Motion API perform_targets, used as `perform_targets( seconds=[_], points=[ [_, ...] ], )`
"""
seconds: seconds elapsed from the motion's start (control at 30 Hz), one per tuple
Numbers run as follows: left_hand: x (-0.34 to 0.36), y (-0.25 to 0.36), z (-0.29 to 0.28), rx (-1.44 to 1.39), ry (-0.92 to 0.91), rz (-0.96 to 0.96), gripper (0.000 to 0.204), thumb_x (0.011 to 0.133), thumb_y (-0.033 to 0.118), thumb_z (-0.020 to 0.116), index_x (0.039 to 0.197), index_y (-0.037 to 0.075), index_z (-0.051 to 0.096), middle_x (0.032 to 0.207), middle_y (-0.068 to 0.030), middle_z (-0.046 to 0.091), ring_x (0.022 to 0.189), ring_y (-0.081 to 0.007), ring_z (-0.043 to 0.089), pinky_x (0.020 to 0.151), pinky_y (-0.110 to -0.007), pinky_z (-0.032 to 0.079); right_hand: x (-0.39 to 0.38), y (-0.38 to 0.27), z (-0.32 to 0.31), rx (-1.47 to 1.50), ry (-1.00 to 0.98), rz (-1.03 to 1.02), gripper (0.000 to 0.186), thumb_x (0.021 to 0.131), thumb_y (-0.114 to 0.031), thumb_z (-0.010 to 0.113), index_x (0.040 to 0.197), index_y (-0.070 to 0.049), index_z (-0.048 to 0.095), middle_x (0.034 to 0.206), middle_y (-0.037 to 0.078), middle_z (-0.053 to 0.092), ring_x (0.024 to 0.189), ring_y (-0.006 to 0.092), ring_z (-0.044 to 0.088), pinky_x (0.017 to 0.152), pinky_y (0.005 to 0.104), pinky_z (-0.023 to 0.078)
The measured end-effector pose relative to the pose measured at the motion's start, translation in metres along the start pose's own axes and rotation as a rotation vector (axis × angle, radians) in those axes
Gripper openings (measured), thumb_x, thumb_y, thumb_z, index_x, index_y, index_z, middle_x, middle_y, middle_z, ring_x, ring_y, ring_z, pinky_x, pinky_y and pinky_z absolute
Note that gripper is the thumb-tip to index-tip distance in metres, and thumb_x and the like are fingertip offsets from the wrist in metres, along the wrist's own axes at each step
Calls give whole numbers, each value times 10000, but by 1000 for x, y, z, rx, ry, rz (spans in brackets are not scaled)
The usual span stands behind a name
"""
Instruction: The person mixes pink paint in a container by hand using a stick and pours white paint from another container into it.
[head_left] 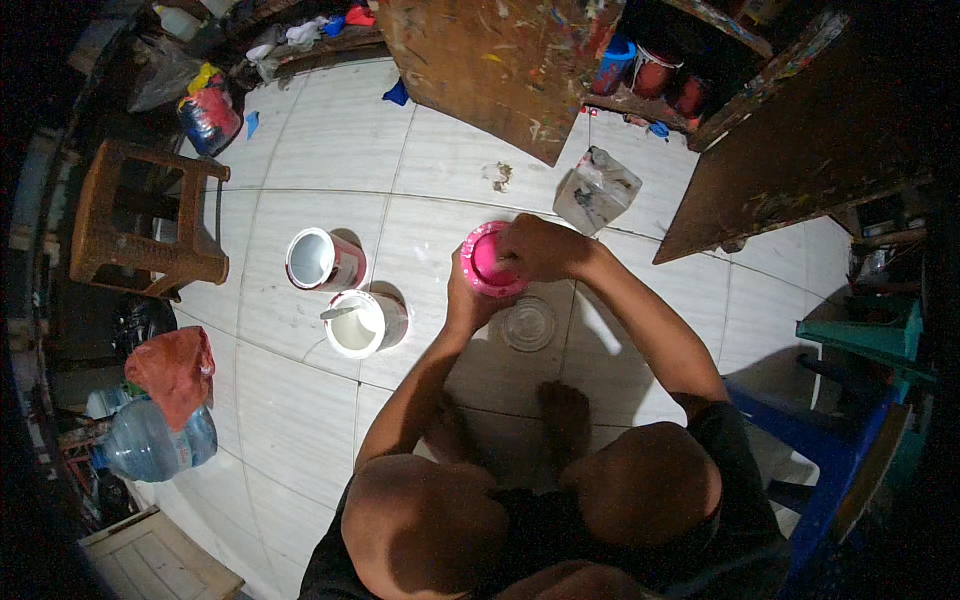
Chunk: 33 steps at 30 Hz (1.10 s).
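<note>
A round tub with bright pink contents and a pink-splashed rim (478, 277) is held above the floor in front of me. My left hand (468, 302) wraps round its side and underside. Over the tub's right half is my right hand (540, 246), its fingers bent down toward the pink inside; what they grip is hidden. A clear round lid (528, 324) lies on the tiles just below the tub. Two open cans stand to the left: a farther can with a grey-white inside (326, 260) and a nearer can of whitish paint (368, 325), with a flat metal tool (338, 312) across its mouth.
A translucent plastic-wrapped block (598, 190) stands beyond my right hand. Wooden cabinet doors (490, 70) hang open at the far side, with paint tins (655, 75) inside. A brown stool (150, 220) and a large water bottle (160, 440) are left; a blue chair (820, 430) is right.
</note>
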<state>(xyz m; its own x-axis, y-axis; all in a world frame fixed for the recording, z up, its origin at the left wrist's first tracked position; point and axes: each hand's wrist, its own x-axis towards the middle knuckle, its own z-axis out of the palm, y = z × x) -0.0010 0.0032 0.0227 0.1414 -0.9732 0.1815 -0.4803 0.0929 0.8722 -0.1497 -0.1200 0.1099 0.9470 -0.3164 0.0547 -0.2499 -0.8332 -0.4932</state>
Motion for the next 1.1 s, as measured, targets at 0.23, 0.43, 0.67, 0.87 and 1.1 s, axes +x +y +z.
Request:
perform_targets(
  seconds=[0.23,0.43,0.67,0.87,1.1],
  points=[
    [-2,-3,6,-58,74,-37,875,640,228,980,1349,35,505,1252,-116,662,1116,-208,658,934,-353,552,-2,1,0,-32,-12,17,206,873,-178,670,897,23,708,824,219,680,829,386,683,761,465,544],
    [6,0,8,-88,-42,-100,968,575,204,994,1377,29,480,1305,-156,598,1198,-315,616,1004,-405,512,-9,5,1,123,274,62,263,928,-234,648,910,20,712,853,223,687,837,391,684,802,478,539],
    [7,20,4,-18,-37,0,844,587,197,977,1309,49,566,1234,-155,626,1161,-338,623,976,-420,513,-46,-21,-4,251,264,341,245,928,-256,664,979,-23,721,852,182,679,802,370,660,768,446,523],
    [6,39,0,56,-69,32,834,619,235,963,1323,40,561,1249,-164,623,1158,-357,613,985,-423,497,-61,-29,10,298,453,407,194,910,-179,713,989,-2,728,909,162,707,825,298,707,752,422,545],
    [-5,18,17,6,59,-37,886,668,242,942,1384,-11,486,1332,-213,568,1245,-388,552,1071,-442,437,-69,-24,17,381,584,489,181,919,-182,707,913,-1,720,839,170,682,807,297,716,696,416,545]
  ],
)
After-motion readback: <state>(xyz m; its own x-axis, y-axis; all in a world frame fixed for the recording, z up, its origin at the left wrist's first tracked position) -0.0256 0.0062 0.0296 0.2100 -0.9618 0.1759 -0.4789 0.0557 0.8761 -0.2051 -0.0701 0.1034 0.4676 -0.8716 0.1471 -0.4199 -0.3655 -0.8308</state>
